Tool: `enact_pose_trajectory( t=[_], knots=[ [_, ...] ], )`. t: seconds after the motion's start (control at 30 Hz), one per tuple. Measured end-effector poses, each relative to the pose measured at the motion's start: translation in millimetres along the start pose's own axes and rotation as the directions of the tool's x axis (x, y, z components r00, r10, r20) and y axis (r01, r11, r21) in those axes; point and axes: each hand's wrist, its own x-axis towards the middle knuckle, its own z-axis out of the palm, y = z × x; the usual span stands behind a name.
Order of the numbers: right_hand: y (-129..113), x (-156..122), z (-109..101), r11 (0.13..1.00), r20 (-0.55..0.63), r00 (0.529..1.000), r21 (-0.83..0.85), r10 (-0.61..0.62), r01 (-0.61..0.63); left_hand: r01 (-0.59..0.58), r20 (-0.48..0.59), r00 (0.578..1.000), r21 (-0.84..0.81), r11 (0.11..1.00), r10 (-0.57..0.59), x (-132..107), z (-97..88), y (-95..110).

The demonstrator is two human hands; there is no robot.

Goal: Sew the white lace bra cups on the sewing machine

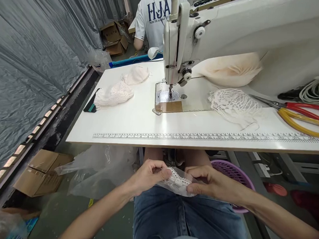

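Below the table's front edge, over my lap in blue jeans, both hands grip a small white lace piece [177,181]. My left hand [147,175] pinches its left end with curled fingers. My right hand [208,182] pinches its right end. A white sewing machine [221,33] stands on the white table [137,121] above, its needle plate [167,96] bare. Two lace pieces [114,94] lie at the table's left, another lace piece [234,104] to the right of the needle.
Red- and yellow-handled scissors [303,114] lie at the table's right. A purple basket [233,172] sits by my right knee. A clear plastic bag [99,170] and cardboard boxes [41,171] are on the floor at left. A person in a white shirt [152,14] works behind.
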Motion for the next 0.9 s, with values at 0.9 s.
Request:
enact_pose_trajectory(
  t=[0.9],
  knots=[
    [-6, 14, -5, 0.999, 0.052, 0.998, 0.023, 0.031, -0.032, 0.123, 0.223, 0.957, 0.268, 0.955, -0.186, 5, -22.8, 18]
  ],
)
